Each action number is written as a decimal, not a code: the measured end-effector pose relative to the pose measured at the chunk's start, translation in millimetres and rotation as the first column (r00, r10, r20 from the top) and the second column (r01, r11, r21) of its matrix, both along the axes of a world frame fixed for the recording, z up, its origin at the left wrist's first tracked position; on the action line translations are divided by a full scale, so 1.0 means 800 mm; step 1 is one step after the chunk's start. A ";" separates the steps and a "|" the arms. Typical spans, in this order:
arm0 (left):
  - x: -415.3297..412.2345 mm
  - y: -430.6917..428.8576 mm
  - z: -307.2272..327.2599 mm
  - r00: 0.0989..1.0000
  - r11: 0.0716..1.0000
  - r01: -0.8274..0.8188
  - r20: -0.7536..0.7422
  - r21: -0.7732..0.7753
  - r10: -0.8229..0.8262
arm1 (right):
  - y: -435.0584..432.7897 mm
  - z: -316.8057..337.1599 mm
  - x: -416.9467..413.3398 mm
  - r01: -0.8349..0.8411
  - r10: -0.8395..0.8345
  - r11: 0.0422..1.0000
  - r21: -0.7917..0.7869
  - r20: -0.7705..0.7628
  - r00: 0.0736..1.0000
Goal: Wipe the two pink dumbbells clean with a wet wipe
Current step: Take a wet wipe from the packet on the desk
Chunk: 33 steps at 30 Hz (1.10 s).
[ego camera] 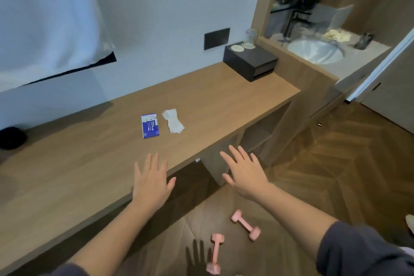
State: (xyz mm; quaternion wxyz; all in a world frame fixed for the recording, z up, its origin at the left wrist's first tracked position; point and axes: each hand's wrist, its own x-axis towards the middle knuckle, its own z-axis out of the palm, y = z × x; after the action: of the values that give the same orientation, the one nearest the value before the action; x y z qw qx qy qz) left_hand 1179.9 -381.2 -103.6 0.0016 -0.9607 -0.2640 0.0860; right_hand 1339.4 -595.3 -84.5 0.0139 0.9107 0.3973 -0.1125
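Left grip: the person's left grip (151, 182) is released, fingers straight and spread, palm down over the near edge of the long wooden table (224, 96); it holds nothing.
Right grip: the right grip (245, 175) is likewise released and spread, hanging in the air just past the table's edge, above the floor; it holds nothing.
Dumbbells: the two small pink dumbbells lie on the herringbone wooden floor (336, 152) below the hands, near each other but apart; one pink dumbbell (246, 224) lies slantwise, the other pink dumbbell (215, 253) nearer the person, end on.
Wipe: a crumpled white wet wipe (173, 120) lies loose on the table, just beside a flat blue and white wipe packet (150, 126).
Also there: a black box (251, 60) at the far end of the table, and a white basin (315, 50) beyond it.
Done, as it appears: a wipe is out of its packet and ready to hand.
Cannot tell: whether that wipe is fresh or used, or whether either dumbbell is already clean; no dirt or wetness shows.
Left, by my judgement: if wiping is not yet begun, nearly everything, namely taking up the wipe, lifting each dumbbell, and rubbing both heads and handle.
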 end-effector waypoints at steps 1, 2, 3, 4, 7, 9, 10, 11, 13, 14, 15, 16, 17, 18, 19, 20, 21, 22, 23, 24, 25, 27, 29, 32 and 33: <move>0.005 0.000 -0.001 1.000 1.000 -0.021 -0.007 0.003 0.021 | 0.006 -0.003 0.017 -0.032 0.032 0.999 0.000 0.001 0.999; 0.010 0.001 -0.001 0.999 0.999 -0.045 -0.013 0.001 0.045 | 0.013 -0.006 0.031 -0.058 0.058 0.998 -0.001 -0.002 0.998; 0.016 0.003 0.000 0.997 0.998 -0.070 -0.015 0.000 0.070 | 0.022 -0.009 0.044 -0.084 0.084 0.996 -0.010 -0.009 0.996; 0.021 0.007 0.001 0.995 0.995 -0.096 -0.010 -0.002 0.096 | 0.033 -0.012 0.055 -0.106 0.105 0.994 -0.020 -0.020 0.994; 0.043 0.026 0.000 0.987 0.987 -0.161 -0.028 0.004 0.161 | 0.073 -0.025 0.077 -0.163 0.160 0.986 -0.036 -0.055 0.986; 0.064 0.044 -0.005 0.985 0.985 -0.171 -0.031 0.022 0.171 | 0.103 -0.031 0.087 -0.194 0.192 0.981 -0.017 -0.073 0.979; 0.075 0.054 -0.008 0.986 0.986 -0.166 -0.026 0.027 0.167 | 0.117 -0.035 0.092 -0.200 0.199 0.980 0.004 -0.078 0.977; 0.087 0.066 -0.010 0.987 0.987 -0.156 -0.020 0.026 0.157 | 0.132 -0.038 0.097 -0.203 0.204 0.979 0.022 -0.082 0.976; 0.113 0.093 -0.015 0.991 0.991 -0.131 -0.025 0.015 0.132 | 0.161 -0.042 0.107 -0.200 0.203 0.979 0.040 -0.102 0.974; 0.124 0.107 -0.018 0.993 0.993 -0.116 -0.035 0.012 0.117 | 0.176 -0.043 0.112 -0.193 0.197 0.980 0.043 -0.120 0.973; 0.135 0.121 -0.021 0.993 0.995 -0.101 -0.052 0.013 0.102 | 0.191 -0.045 0.118 -0.185 0.189 0.982 0.042 -0.143 0.972; 0.145 0.135 -0.025 0.994 0.996 -0.086 -0.070 0.015 0.087 | 0.207 -0.047 0.124 -0.180 0.183 0.983 0.037 -0.162 0.970; 0.155 0.150 -0.029 0.993 0.997 -0.074 -0.086 0.017 0.075 | 0.221 -0.050 0.131 -0.177 0.179 0.984 0.031 -0.174 0.968; 0.167 0.163 -0.034 0.994 0.998 -0.059 -0.090 0.020 0.061 | 0.235 -0.053 0.138 -0.173 0.175 0.985 0.029 -0.183 0.967; 0.177 0.175 -0.040 0.995 0.999 -0.040 -0.085 0.024 0.042 | 0.248 -0.057 0.145 -0.166 0.169 0.986 0.034 -0.198 0.965; 0.188 0.186 -0.045 0.997 1.000 -0.018 -0.069 0.026 0.019 | 0.259 -0.063 0.151 -0.155 0.160 0.987 0.043 -0.221 0.962; 0.198 0.194 -0.051 0.999 1.000 0.001 -0.034 0.010 0.000 | 0.268 -0.068 0.157 -0.142 0.150 0.989 0.050 -0.242 0.959; 0.208 0.202 -0.055 1.000 1.000 0.014 -0.004 -0.013 -0.014 | 0.277 -0.074 0.161 -0.131 0.140 0.990 0.051 -0.255 0.957; 0.219 0.210 -0.059 0.999 0.999 0.038 -0.005 -0.016 -0.038 | 0.285 -0.080 0.165 -0.121 0.129 0.992 0.046 -0.264 0.956; 0.230 0.218 -0.063 0.997 0.998 0.070 -0.020 0.004 -0.070 | 0.292 -0.085 0.169 -0.111 0.117 0.993 0.038 -0.270 0.956; 0.241 0.227 -0.067 0.994 0.994 0.103 -0.036 0.024 -0.102 | 0.299 -0.089 0.171 -0.100 0.105 0.994 0.032 -0.274 0.956; 0.264 0.244 -0.074 0.993 0.992 0.116 0.011 -0.046 -0.116 | 0.311 -0.096 0.176 -0.082 0.087 0.996 0.031 -0.276 0.957; 0.285 0.257 -0.082 0.993 0.988 0.111 0.049 -0.110 -0.107 | 0.322 -0.100 0.180 -0.055 0.065 0.998 0.043 -0.281 0.958; 0.310 0.267 -0.089 0.993 0.988 0.120 0.027 -0.098 -0.118 | 0.334 -0.106 0.185 -0.024 0.042 0.998 0.065 -0.287 0.957; 0.316 0.268 -0.091 0.992 0.987 0.123 0.010 -0.099 -0.123 | 0.336 -0.108 0.186 -0.018 0.039 0.997 0.076 -0.291 0.956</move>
State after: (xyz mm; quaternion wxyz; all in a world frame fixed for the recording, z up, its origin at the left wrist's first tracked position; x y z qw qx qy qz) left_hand 1432.9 -166.5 -176.7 -0.0414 -0.9742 -0.1996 0.0968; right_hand 1488.1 -326.9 -171.1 -0.0766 0.8781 0.4118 -0.2313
